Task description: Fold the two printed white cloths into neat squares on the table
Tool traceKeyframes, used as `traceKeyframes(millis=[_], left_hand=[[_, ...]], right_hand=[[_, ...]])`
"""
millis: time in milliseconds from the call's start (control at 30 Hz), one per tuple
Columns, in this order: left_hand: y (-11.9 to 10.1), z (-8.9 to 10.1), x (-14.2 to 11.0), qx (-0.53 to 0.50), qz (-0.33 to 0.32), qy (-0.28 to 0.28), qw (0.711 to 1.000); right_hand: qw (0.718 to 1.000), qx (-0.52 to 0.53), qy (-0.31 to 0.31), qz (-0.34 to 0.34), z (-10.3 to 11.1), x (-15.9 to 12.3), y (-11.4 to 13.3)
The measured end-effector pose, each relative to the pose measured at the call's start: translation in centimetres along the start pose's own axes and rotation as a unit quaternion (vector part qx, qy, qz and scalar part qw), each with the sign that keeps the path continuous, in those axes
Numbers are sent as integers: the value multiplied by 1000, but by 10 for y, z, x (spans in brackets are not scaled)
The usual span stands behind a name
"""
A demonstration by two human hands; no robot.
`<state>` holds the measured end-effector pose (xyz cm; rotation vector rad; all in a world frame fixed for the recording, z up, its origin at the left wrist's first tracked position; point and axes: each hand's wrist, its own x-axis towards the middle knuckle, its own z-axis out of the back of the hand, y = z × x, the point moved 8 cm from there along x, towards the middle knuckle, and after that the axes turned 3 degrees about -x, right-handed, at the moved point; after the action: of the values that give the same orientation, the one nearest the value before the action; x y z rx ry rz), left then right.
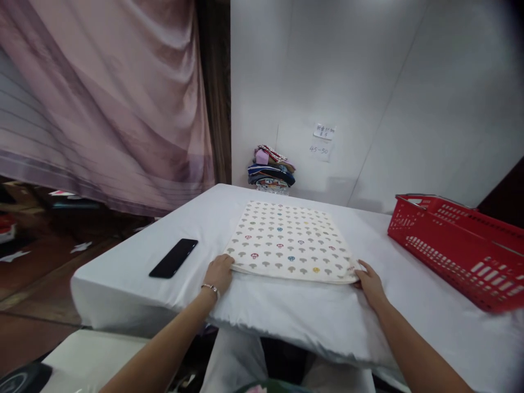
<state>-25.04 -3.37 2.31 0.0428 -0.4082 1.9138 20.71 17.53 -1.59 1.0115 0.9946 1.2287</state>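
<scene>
Flat on the white-covered table lies a cream mushroom-print cloth, roughly square, with grey, red, blue and yellow mushrooms. Its near edge shows more than one layer. My left hand, a bracelet at the wrist, pinches the near left corner. At the near right corner my right hand has its thumb on top and its fingers partly hidden under the edge. The cloth is spread out between both hands and looks mostly smooth.
A black phone lies left of the cloth. On the right stands a red plastic basket. Folded fabrics are stacked beyond the table's far edge. Paper notes hang on the wall, and a pink curtain hangs at left.
</scene>
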Motion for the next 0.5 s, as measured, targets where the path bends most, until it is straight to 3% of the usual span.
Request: traceKeyframes(millis=[167,333,500], left_hand=[[-2,3,1,-3,-8,6,1000],[-3,6,-1,-2,-17,-32,999],[1,11,-3,6,-3,-47,999]], right_hand=[[999,25,20,0,-2,-1,3],[999,-8,49,14,-7,4,6],[998,19,58,-25,-2,5,3]])
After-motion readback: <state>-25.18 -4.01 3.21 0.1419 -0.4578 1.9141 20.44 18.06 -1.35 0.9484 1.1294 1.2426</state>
